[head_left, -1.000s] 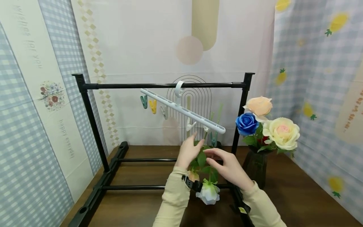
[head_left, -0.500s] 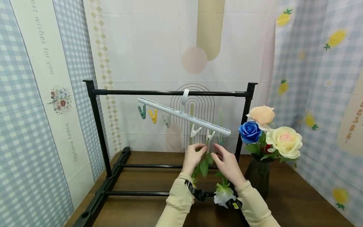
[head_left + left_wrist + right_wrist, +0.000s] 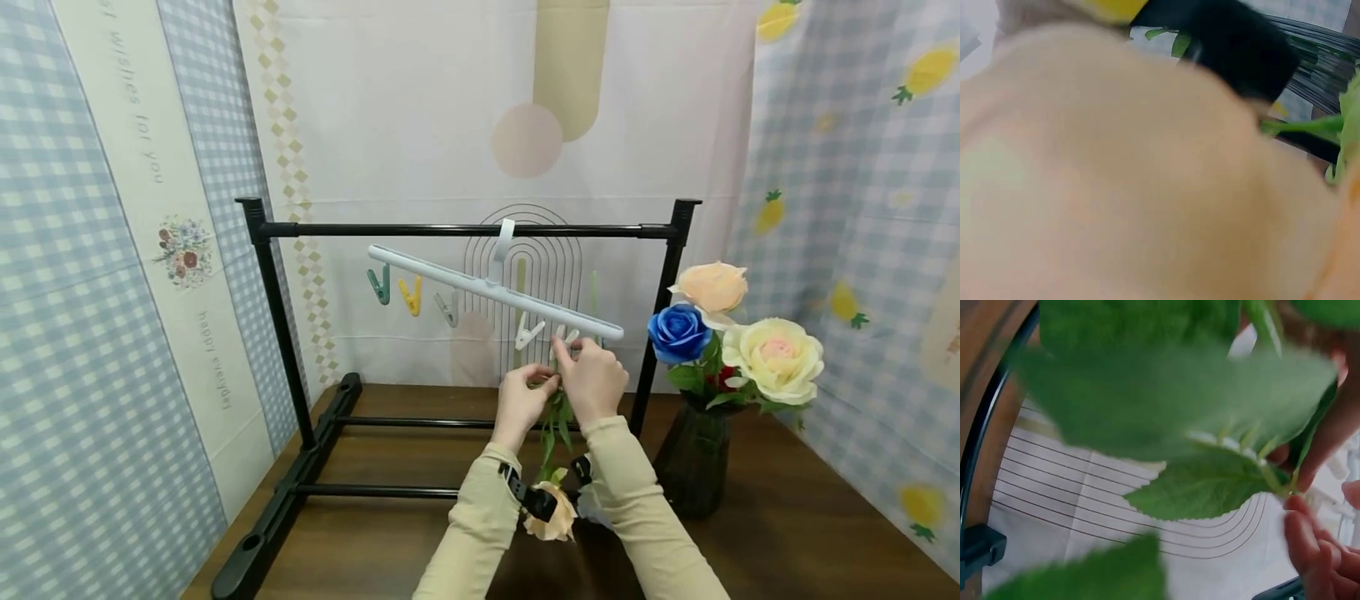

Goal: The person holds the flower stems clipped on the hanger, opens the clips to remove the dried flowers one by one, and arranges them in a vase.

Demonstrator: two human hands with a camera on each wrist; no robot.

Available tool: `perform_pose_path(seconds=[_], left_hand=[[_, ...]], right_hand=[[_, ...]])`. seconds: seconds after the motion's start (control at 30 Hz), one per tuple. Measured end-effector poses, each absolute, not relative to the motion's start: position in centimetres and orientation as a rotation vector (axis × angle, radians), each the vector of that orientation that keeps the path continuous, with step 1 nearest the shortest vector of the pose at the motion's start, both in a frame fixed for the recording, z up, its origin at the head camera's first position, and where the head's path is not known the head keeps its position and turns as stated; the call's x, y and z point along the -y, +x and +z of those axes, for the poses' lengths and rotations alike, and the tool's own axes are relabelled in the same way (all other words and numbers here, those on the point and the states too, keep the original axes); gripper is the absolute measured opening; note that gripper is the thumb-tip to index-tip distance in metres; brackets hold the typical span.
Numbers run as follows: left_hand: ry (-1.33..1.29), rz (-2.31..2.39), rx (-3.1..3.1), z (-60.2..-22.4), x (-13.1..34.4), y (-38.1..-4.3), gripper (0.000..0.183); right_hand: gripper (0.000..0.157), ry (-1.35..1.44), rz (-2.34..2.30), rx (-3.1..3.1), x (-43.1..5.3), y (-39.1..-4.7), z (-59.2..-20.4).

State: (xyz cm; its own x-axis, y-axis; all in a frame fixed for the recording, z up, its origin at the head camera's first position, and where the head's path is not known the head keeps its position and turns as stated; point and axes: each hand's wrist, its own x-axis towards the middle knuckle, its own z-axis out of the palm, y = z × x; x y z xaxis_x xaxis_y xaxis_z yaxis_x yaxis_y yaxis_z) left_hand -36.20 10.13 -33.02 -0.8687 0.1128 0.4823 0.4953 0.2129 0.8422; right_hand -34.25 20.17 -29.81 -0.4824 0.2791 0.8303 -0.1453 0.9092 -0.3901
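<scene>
Two artificial flowers hang head down below the hanger (image 3: 450, 279): a peach rose (image 3: 553, 515) and a white one (image 3: 594, 505), partly behind the right sleeve. My left hand (image 3: 522, 402) pinches a green stem just under the hanger's right half. Above it, my right hand (image 3: 596, 379) grips a white clothespin (image 3: 559, 333) at the stem's top with thumb and fingers. In the right wrist view, green leaves (image 3: 1204, 481) fill much of the frame, with fingertips (image 3: 1300, 534) at the stem. The left wrist view is mostly covered by the blurred hand.
The hanger hooks on a black rack's top bar (image 3: 390, 230). Along it hang a green clothespin (image 3: 378, 285), a yellow one (image 3: 410, 297), a grey one (image 3: 447, 309) and another white one (image 3: 528, 335). A dark vase (image 3: 693, 458) with several roses stands at the right.
My right hand has risen from beside the leaves to the white clothespin. My left hand has moved up to the stem. The peach rose has come into fuller view, and the white flower is now mostly hidden.
</scene>
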Motion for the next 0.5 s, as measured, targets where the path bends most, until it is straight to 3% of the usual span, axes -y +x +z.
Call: perform_pose_path(seconds=[0.17, 0.5], left_hand=[[-0.572, -1.737, 2.183, -33.11, -9.87, -35.96, 0.014], [-0.508, -1.598, 2.235, -33.39, -9.13, -36.25, 0.012]], right_hand=[[0.041, -0.152, 0.609, 2.002, -20.26, -35.03, -29.43], [0.035, 0.057, 0.714, 1.939, -20.11, -35.16, -29.22]])
